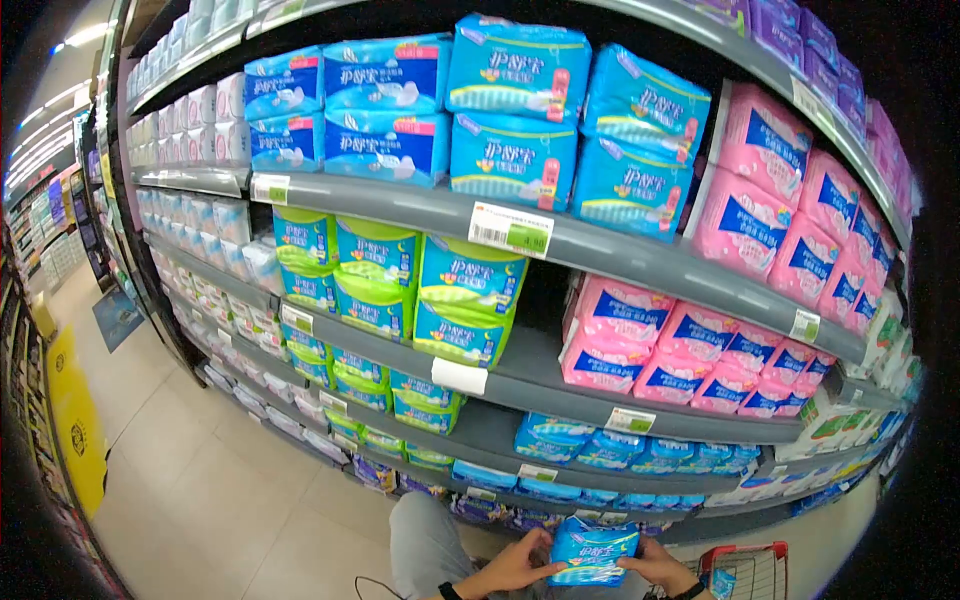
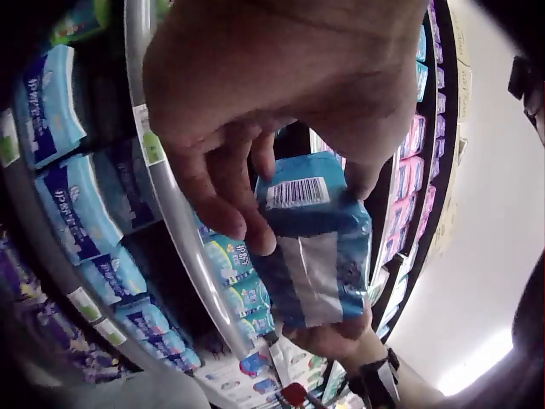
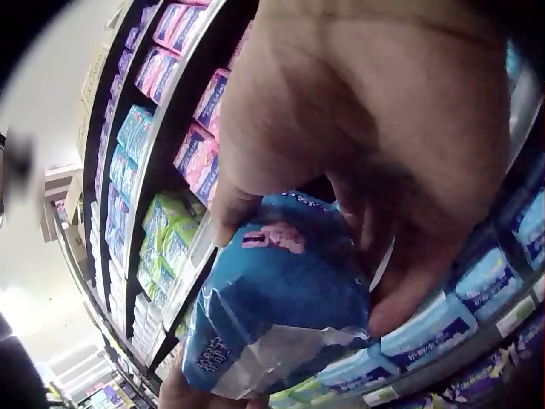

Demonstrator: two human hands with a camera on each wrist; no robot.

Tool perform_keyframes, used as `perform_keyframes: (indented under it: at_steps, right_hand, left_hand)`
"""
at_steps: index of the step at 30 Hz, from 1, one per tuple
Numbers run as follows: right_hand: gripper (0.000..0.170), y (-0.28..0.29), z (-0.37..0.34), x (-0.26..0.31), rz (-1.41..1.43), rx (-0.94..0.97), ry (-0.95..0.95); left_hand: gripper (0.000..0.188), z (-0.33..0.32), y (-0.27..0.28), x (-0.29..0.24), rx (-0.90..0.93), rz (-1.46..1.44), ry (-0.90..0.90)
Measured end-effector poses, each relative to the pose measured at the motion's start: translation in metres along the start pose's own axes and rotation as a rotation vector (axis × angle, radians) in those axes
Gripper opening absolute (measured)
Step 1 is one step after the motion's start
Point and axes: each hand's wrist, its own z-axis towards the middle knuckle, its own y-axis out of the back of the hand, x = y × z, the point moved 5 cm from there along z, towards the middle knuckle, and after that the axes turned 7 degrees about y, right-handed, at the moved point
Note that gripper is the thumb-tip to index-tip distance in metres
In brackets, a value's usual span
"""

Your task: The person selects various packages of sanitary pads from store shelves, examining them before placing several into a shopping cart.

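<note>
A blue plastic-wrapped package (image 1: 594, 553) is held between both hands at the bottom of the head view. The left hand (image 1: 518, 563) grips its left end, thumb on the front. At the right end, the right hand (image 1: 655, 566) pinches it. In the left wrist view the left hand (image 2: 281, 94) has thumb and fingers round the end of the package (image 2: 311, 247) with a white barcode label. From the right wrist view, the right hand (image 3: 366, 128) holds the other end of the package (image 3: 272, 298), whose wrap looks crinkled.
Curved store shelves (image 1: 400, 205) hold blue, green and pink packages ahead. A red-handled shopping cart (image 1: 745, 570) stands at the lower right, beside the right hand. Tiled floor (image 1: 210, 480) and a yellow strip (image 1: 78, 430) lie to the left. The person's knee (image 1: 425, 535) is below the shelves.
</note>
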Motion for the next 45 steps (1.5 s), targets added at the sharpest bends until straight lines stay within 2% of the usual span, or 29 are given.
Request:
perform_keyframes:
  at_steps: [2,3,4,5,6,7,10,11,14,15,18,19,22,26,28,30,34,36,39,42,43,45]
  right_hand:
    - [0.070,0.009,0.000,0.018,0.120,-0.117,0.010]
    - [0.073,0.031,0.006,0.007,0.125,-0.113,0.068]
    - [0.076,0.028,0.008,0.024,0.113,-0.110,0.130]
    - [0.079,0.024,0.010,0.053,0.100,-0.107,0.198]
    - [0.082,0.022,0.010,0.071,0.088,-0.106,0.264]
    - [0.091,0.045,0.017,0.062,-0.037,-0.110,0.250]
    - [0.091,0.036,0.017,0.115,-0.267,-0.200,0.504]
    - [0.103,0.045,0.024,0.114,-0.258,-0.234,0.403]
    - [0.100,0.050,0.035,0.135,-0.162,-0.329,0.453]
    - [0.091,0.066,0.047,0.121,-0.099,-0.375,0.430]
    - [0.083,0.064,0.050,0.130,0.078,-0.417,0.328]
    - [0.077,0.062,0.051,0.134,0.079,-0.423,0.356]
    - [0.075,0.077,0.067,0.134,0.032,-0.378,0.555]
    - [0.067,0.087,0.080,0.159,-0.351,-0.347,0.790]
    - [0.059,0.095,0.090,0.156,-0.345,-0.392,0.627]
    - [0.046,0.102,0.105,0.149,-0.290,-0.330,0.581]
    - [0.046,0.104,0.118,0.160,-0.535,-0.361,0.599]
    - [0.043,0.102,0.122,0.166,-0.646,-0.410,0.627]
    - [0.033,0.106,0.148,0.153,-0.936,-0.438,0.750]
    - [0.031,0.098,0.157,0.153,-1.057,-0.369,0.800]
    - [0.034,0.097,0.155,0.159,-1.024,-0.319,0.723]
    - [0.035,0.092,0.145,0.172,-0.951,-0.271,0.704]
  left_hand:
    - [0.049,0.007,-0.004,0.010,0.048,-0.081,0.035]
    - [0.048,0.005,-0.004,0.008,0.067,-0.076,0.078]
    - [0.047,0.002,-0.005,0.004,0.090,-0.064,0.123]
    - [0.038,-0.001,-0.006,-0.005,0.039,-0.122,0.048]
    - [0.035,0.002,-0.009,-0.003,-0.004,-0.153,-0.099]
    - [0.034,0.001,-0.009,-0.004,0.013,-0.169,-0.108]
    - [0.031,0.000,-0.010,0.014,-0.035,-0.128,-0.173]
    - [0.031,0.001,-0.010,0.021,-0.068,-0.102,-0.203]
    - [0.031,-0.001,-0.009,0.036,-0.010,-0.202,-0.160]
    - [0.026,-0.004,-0.008,0.037,-0.046,-0.158,-0.083]
    - [0.020,-0.010,-0.008,0.026,-0.037,-0.180,-0.036]
    - [0.019,-0.011,-0.008,0.022,-0.029,-0.185,-0.041]
    - [0.017,-0.013,-0.009,0.018,-0.012,-0.182,-0.073]
    - [0.017,-0.010,-0.011,0.017,0.028,-0.171,-0.082]
    - [0.017,-0.009,-0.016,0.017,0.053,-0.176,-0.043]
    - [0.016,-0.006,-0.017,0.020,0.048,-0.155,0.002]
    - [0.015,-0.005,-0.020,0.009,0.077,-0.175,-0.049]
    - [0.013,-0.008,-0.021,0.003,0.071,-0.148,0.004]
    - [0.012,-0.008,-0.022,0.012,0.047,-0.063,0.018]
    - [0.011,-0.013,-0.020,0.005,0.052,-0.092,0.104]
    - [0.012,-0.013,-0.019,0.001,0.058,-0.123,0.147]
    - [0.013,-0.013,-0.016,0.011,0.036,-0.102,0.098]
